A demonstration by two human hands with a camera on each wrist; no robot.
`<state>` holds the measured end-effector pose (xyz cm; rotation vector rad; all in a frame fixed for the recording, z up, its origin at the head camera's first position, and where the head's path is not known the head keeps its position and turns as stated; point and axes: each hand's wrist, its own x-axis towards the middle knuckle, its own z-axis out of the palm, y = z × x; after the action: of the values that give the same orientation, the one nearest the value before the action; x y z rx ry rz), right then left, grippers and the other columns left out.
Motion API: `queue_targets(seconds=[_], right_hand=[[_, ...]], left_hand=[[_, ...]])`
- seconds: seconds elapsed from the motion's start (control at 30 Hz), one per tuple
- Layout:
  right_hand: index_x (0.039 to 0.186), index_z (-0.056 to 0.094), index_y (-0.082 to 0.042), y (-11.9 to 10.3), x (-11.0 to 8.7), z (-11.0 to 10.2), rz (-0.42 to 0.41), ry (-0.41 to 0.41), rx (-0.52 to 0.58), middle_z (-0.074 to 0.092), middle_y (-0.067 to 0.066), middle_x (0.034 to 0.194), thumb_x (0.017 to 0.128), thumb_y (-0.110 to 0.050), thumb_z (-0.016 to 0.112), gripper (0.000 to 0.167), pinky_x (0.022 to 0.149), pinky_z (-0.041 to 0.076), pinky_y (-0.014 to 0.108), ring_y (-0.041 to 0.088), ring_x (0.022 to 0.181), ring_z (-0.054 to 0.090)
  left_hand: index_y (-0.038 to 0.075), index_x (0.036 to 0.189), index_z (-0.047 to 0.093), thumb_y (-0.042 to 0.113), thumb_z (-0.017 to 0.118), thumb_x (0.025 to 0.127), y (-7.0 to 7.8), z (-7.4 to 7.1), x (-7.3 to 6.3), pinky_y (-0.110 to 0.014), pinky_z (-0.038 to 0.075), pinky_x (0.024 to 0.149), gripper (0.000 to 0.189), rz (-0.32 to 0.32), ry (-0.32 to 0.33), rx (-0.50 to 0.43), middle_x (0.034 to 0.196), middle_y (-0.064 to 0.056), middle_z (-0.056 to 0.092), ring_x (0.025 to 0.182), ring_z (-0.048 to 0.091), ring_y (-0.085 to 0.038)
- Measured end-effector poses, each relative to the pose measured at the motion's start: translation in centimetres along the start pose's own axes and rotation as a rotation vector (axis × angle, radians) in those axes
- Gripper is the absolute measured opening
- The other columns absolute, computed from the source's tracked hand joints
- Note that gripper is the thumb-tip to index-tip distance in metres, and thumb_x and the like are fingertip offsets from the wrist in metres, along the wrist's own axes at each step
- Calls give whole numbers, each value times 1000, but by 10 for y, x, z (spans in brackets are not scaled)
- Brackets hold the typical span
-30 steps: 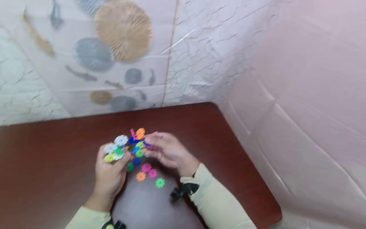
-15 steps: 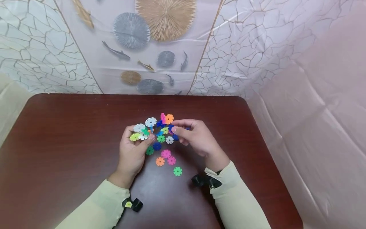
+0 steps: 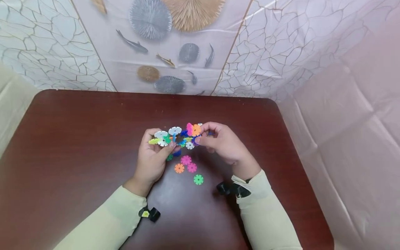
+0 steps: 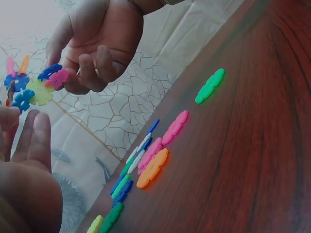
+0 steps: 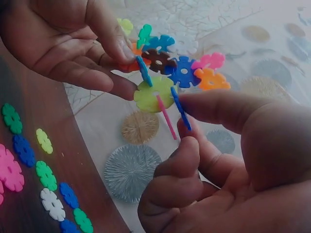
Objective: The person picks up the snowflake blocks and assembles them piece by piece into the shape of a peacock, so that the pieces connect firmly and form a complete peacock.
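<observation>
Above the table, my left hand [image 3: 153,156] holds a joined cluster of notched plastic flower discs, its thumb and fingers on the cluster's near side. White [image 3: 175,131], brown [image 5: 159,60], orange [image 5: 212,78] and other coloured discs are slotted together at angles. A yellow-green disc [image 5: 150,95] sits at the cluster's near end, with a pink disc [image 5: 166,117] standing out from its edge. My right hand [image 3: 226,144] pinches a dark blue disc [image 5: 180,108] between thumb and finger at the yellow-green disc's edge; whether it is slotted in, I cannot tell.
Loose discs lie on the brown table [image 3: 93,139] below the hands, among them pink [image 3: 186,160], orange [image 3: 179,168] and bright green [image 3: 198,179]. More blue, white and green discs [image 5: 46,175] lie in a group. Patterned cloth [image 3: 265,52] hangs behind the table.
The head view has swung, shifting hands and cluster rightward in the picture. The cluster has tilted flatter, and the right hand's fingers have closed into a pinch on the blue disc.
</observation>
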<state>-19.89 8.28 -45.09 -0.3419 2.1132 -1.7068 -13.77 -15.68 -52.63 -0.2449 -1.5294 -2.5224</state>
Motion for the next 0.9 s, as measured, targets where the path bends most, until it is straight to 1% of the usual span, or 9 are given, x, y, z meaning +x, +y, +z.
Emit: queue_targets(seconds=[0.1, 0.2, 0.3, 0.4, 0.5, 0.67, 0.77, 0.8, 0.9], right_hand=[[112, 70, -2, 0, 2, -2, 21, -23, 24, 65, 4, 85, 99, -3, 80, 17, 59, 46, 27, 16, 60, 49], [111, 72, -3, -1, 1, -3, 56, -44, 61, 70, 5, 84, 100, -5, 78, 13, 55, 40, 25, 15, 58, 46], [109, 73, -2, -1, 1, -3, 68, -36, 86, 72, 6, 82, 101, -7, 77, 11, 51, 35, 24, 15, 57, 45], [106, 74, -1, 0, 1, -1, 63, -14, 125, 72, 8, 79, 101, -7, 75, 8, 50, 34, 24, 15, 57, 47], [103, 75, -2, 1, 2, 0, 61, -6, 199, 73, 7, 76, 102, -4, 71, 4, 49, 36, 22, 13, 56, 51], [103, 77, -5, 6, 3, -1, 111, -2, 331, 72, 3, 77, 105, -1, 65, 13, 48, 42, 18, 11, 55, 57], [108, 80, -6, 6, 2, -3, 131, 34, 318, 72, 3, 79, 107, -4, 67, 13, 46, 42, 18, 11, 54, 58], [110, 80, -5, 4, 2, -3, 129, 49, 300, 72, 3, 78, 107, -5, 69, 12, 45, 41, 18, 11, 53, 58], [118, 81, -3, 1, 1, -2, 104, 79, 204, 72, 5, 77, 106, -11, 76, 15, 44, 38, 19, 12, 52, 55]], left_hand=[[17, 132, 53, -23, 65, 100, 0, -1, 1, -41, 70, 91, 53, 22, -43, 2, 117, -7, 65, 110, 78, -17], [21, 129, 54, -25, 64, 99, -1, -2, 0, -40, 70, 90, 56, 53, -80, 29, 116, -6, 65, 107, 78, -16], [22, 129, 54, -26, 64, 98, -4, -2, 0, -42, 70, 91, 58, 96, -111, 58, 115, -5, 66, 104, 78, -14], [23, 130, 54, -26, 65, 98, -5, -2, -1, -46, 69, 92, 59, 120, -128, 64, 115, -5, 66, 102, 79, -14], [24, 131, 52, -26, 64, 98, -6, 0, 0, -45, 70, 91, 61, 134, -124, 58, 115, -4, 66, 102, 79, -14], [21, 133, 47, -26, 61, 99, -7, 2, -2, -40, 71, 89, 60, 138, -87, 23, 114, -3, 66, 99, 77, -13], [17, 137, 43, -24, 61, 101, -4, 1, -1, -38, 71, 91, 58, 131, -55, 7, 115, -4, 65, 101, 76, -15], [14, 139, 41, -23, 61, 102, -3, 1, 0, -37, 70, 92, 56, 130, -48, 10, 116, -5, 65, 103, 76, -15], [3, 143, 34, -22, 61, 103, -2, 0, 1, -37, 69, 94, 54, 123, -43, 14, 120, -6, 64, 107, 76, -16]])
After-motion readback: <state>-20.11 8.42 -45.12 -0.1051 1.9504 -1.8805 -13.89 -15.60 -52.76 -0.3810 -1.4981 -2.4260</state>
